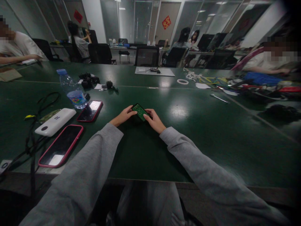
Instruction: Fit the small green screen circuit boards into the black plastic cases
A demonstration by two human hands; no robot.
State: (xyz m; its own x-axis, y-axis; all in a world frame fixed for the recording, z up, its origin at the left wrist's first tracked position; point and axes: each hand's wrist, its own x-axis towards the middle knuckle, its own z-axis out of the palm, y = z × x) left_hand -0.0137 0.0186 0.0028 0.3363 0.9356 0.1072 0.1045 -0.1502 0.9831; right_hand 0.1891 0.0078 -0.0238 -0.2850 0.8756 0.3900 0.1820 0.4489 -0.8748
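Between my two hands is a small green circuit board [140,111], dark along its edge and dotted with light marks on its upper face. My left hand [124,115] grips its left side, with the thumb resting on the face. On the right side my right hand [154,120] pinches it, thumb on top near the lower corner. The board is tilted and held just over the green table [141,150]. Fingers hide its underside.
Left of my arms lie two red-cased phones [61,145], a white power bank [55,121], black cables [31,141] and a plastic bottle [73,91]. Ahead is a light board [154,71]. Tangled cables [235,84] and a metal tool [219,99] lie right. People sit around.
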